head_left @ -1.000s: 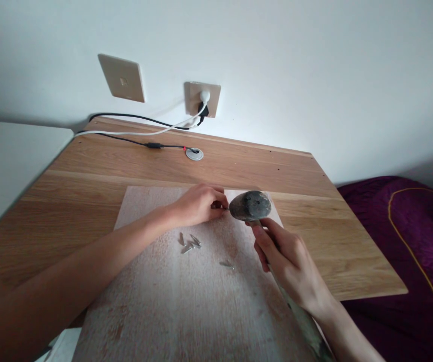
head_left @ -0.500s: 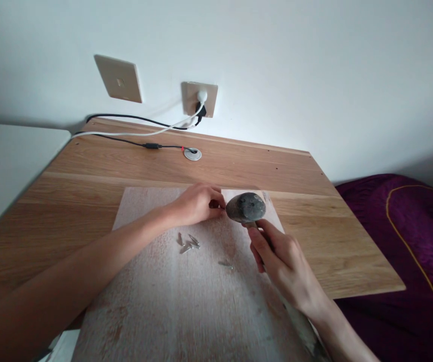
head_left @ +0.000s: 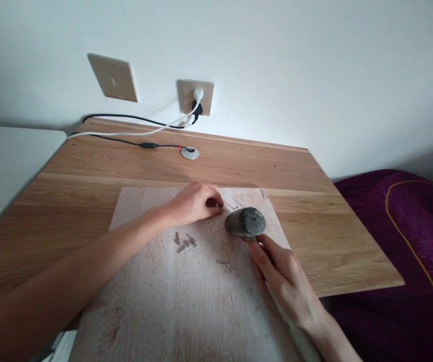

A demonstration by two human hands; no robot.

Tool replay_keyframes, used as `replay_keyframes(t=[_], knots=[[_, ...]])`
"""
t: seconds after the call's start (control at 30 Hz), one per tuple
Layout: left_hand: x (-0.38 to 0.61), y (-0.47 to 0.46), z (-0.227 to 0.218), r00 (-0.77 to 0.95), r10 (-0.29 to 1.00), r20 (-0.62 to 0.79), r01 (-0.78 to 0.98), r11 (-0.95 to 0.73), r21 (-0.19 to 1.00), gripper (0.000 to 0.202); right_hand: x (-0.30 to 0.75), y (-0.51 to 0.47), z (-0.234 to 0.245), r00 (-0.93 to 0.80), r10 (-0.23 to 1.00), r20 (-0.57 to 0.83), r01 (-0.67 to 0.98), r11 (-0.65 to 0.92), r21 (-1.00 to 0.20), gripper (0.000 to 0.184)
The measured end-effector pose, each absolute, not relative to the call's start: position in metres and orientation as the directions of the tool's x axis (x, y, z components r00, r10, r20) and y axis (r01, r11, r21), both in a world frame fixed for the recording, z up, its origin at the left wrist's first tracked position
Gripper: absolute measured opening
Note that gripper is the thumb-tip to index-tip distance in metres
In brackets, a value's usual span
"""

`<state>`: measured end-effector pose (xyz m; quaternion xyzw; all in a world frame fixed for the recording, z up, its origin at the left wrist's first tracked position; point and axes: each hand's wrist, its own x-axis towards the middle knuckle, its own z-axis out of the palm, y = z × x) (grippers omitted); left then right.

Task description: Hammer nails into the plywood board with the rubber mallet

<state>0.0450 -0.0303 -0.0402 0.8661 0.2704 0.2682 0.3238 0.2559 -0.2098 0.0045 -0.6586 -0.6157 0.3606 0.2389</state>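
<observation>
My left hand (head_left: pixel 196 203) rests on a pale worn board (head_left: pixel 156 296) and pinches a thin nail (head_left: pixel 230 205) at its fingertips. A hammer with a dark rounded head (head_left: pixel 245 222) lies low over the board just right of those fingers. My right hand (head_left: pixel 282 279) is wrapped round the hammer's handle, which runs down toward me. A small heap of loose nails (head_left: pixel 185 243) lies on the board below my left hand, and a single nail (head_left: pixel 224 263) lies further right.
The board lies on a wooden desk (head_left: pixel 88 171) against a white wall. Black and white cables (head_left: pixel 133 131) run from a wall socket (head_left: pixel 195 97) across the back of the desk to a round grommet (head_left: pixel 190 153). A purple cushion (head_left: pixel 401 236) sits at the right.
The hammer head has dropped from beside my left fingertips to low over the board, slightly nearer me. My left hand stays in place, still pinching.
</observation>
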Motion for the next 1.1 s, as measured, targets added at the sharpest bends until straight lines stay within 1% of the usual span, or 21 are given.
replay_keyframes(t=[0.13, 0.27, 0.3, 0.37, 0.4, 0.43, 0.53, 0.67, 0.73, 0.8, 0.87, 1.1], knots=[[0.043, -0.030, -0.036, 0.724, 0.629, 0.285, 0.276, -0.642, 0.716, 0.005, 0.256, -0.209, 0.005, -0.016, 0.986, -0.167, 0.630, -0.120, -0.768, 0.042], [0.039, -0.032, -0.018, 0.726, 0.627, 0.282, 0.305, -0.662, 0.685, 0.015, 0.257, -0.209, 0.005, -0.026, 0.986, -0.165, 0.630, -0.112, -0.768, 0.041], [0.037, -0.034, -0.013, 0.722, 0.627, 0.293, 0.315, -0.675, 0.667, 0.014, 0.257, -0.209, 0.005, -0.028, 0.986, -0.166, 0.629, -0.111, -0.770, 0.041], [0.034, -0.042, -0.004, 0.719, 0.615, 0.325, 0.320, -0.708, 0.630, 0.007, 0.257, -0.208, 0.005, -0.027, 0.986, -0.164, 0.625, -0.112, -0.773, 0.042], [0.033, -0.048, 0.000, 0.725, 0.597, 0.343, 0.310, -0.728, 0.612, 0.004, 0.257, -0.208, 0.005, -0.025, 0.986, -0.162, 0.622, -0.112, -0.775, 0.042], [0.031, -0.055, 0.002, 0.739, 0.571, 0.359, 0.292, -0.750, 0.593, 0.007, 0.257, -0.207, 0.005, -0.023, 0.987, -0.161, 0.618, -0.113, -0.778, 0.041], [0.028, -0.079, 0.006, 0.822, 0.442, 0.358, 0.211, -0.821, 0.530, 0.013, 0.257, -0.206, 0.005, -0.028, 0.987, -0.161, 0.604, -0.112, -0.789, 0.040], [0.030, -0.103, 0.004, 0.936, 0.239, 0.257, 0.139, -0.925, 0.353, 0.015, 0.258, -0.206, 0.005, -0.039, 0.987, -0.158, 0.601, -0.103, -0.792, 0.038], [0.033, -0.108, 0.003, 0.959, 0.179, 0.222, 0.115, -0.955, 0.273, 0.012, 0.258, -0.206, 0.006, -0.043, 0.987, -0.154, 0.599, -0.098, -0.795, 0.037], [0.037, -0.109, 0.002, 0.967, 0.141, 0.212, 0.095, -0.972, 0.214, 0.009, 0.258, -0.207, 0.006, -0.046, 0.987, -0.153, 0.594, -0.097, -0.799, 0.036], [0.040, -0.109, 0.002, 0.968, 0.120, 0.220, 0.080, -0.980, 0.184, 0.011, 0.258, -0.207, 0.006, -0.046, 0.987, -0.153, 0.589, -0.096, -0.802, 0.035], [0.045, -0.113, 0.003, 0.958, 0.121, 0.259, 0.079, -0.983, 0.165, 0.012, 0.258, -0.206, 0.002, -0.052, 0.989, -0.141, 0.584, -0.085, -0.808, 0.035]])
